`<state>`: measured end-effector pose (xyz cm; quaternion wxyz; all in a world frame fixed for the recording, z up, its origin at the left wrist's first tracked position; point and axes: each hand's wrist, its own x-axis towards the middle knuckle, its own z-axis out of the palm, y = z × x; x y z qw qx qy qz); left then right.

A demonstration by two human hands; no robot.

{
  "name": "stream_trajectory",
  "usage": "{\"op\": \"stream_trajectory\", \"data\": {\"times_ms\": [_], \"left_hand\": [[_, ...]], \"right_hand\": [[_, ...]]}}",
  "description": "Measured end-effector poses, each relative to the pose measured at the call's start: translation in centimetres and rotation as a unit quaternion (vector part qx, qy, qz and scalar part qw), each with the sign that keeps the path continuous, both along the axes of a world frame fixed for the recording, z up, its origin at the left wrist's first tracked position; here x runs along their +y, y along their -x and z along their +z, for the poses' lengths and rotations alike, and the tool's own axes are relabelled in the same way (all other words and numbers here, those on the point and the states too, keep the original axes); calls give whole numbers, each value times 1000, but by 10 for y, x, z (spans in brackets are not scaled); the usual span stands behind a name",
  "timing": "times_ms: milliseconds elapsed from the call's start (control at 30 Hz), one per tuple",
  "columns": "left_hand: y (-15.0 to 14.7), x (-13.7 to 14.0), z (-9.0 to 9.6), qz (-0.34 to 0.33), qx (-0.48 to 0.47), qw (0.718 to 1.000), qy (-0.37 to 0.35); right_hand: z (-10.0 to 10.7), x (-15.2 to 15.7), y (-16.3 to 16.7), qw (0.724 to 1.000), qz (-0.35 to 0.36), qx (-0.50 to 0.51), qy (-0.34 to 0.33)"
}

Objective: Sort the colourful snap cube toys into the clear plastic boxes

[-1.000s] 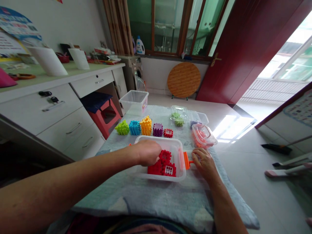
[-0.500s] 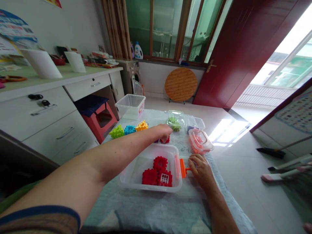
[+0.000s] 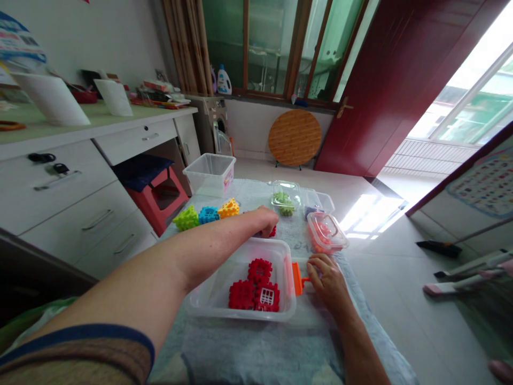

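a red plastic block (image 3: 273, 232) lies on blue-grey cloth (image 3: 224, 347) beyond the clear rectangular plastic box (image 3: 212, 291); the left hand (image 3: 266, 220) mostly covers the block, fingers bunched, grip unclear; the right hand (image 3: 326, 274), fingers loosely spread, rests by an orange plastic latch (image 3: 296, 278).

Daylight from the window (image 3: 475, 115) at right blows out to white and glares off the floor (image 3: 363, 211); the lower left falls near black. Red blocks (image 3: 241, 295) look slightly soft, and edges stretch (a wide-angle look, verticals leaning).
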<state>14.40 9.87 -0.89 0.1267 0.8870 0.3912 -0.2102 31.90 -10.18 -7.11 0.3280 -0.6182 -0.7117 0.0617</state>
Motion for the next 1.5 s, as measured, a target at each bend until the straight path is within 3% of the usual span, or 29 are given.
{"op": "stream_trajectory", "data": {"times_ms": [267,400,667,833,967,1067,1200,1367,1500], "left_hand": [[-2,-11,7,-18,9,999,-33],[-1,-13,20,-36,20,998,-52],[10,-31,81,-86,-51,988,-117],[33,-67,129,-128,-125,974,-136],[64,-103,147,-129,-125,978,-108],[87,-127,138,-152,-96,980,-83],[106,-143,103,-157,-55,984,-61],[113,-146,61,-121,-39,989,-78],[113,-148,44,-78,-43,989,-119]], "right_hand": [[-1,0,-1,1000,2,-2,-2],[-2,0,-1,1000,2,-2,-3],[-5,2,-3,1000,3,-2,0],[-5,2,-4,1000,4,-2,-1],[-6,3,-5,1000,7,-5,2],[-7,3,-6,1000,5,-7,7],[-9,3,-6,1000,5,-5,6],[-8,3,-6,1000,9,-4,0],[-6,2,-5,1000,10,-6,-2]]}}
